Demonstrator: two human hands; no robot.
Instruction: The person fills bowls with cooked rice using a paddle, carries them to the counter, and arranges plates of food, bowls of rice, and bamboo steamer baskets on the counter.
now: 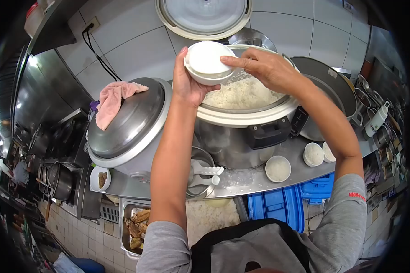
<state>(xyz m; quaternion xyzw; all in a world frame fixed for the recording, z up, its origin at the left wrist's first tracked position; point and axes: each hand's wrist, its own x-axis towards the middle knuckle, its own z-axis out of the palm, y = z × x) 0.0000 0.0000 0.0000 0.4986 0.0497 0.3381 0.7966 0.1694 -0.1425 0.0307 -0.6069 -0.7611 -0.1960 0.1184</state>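
"While both hands reach forward, what is the biggest thing near them?"

"That's the open cooker point(228, 145), beneath the hands, with white rice point(250, 93) heaped inside. Left of the left hand point(190, 86) sits a cooker with its domed metal lid point(136, 123) on. Beyond the right hand point(273, 70), to its right, is a wide dark pot point(321, 75)."

"And smaller?"

"Nearer the body than the hands, blue plastic containers point(275, 207) lie below the counter's edge, and a metal tray point(123, 218) of browned food is to the left. Back beside the left hand, a pink cloth point(111, 102) drapes over that domed lid. Nearer the body than the right hand, small bowls of rice point(278, 169) stand on the counter."

"What about the hands themselves?"

"The left is clamped around a white bowl point(209, 78), thumb at its side, raised over the cooker's rim. Another white round piece point(207, 55) sits on it; lid or upturned bowl, I can't tell. The right hand's index finger touches that top piece. Whether its thumb meets the other fingers, I can't say."
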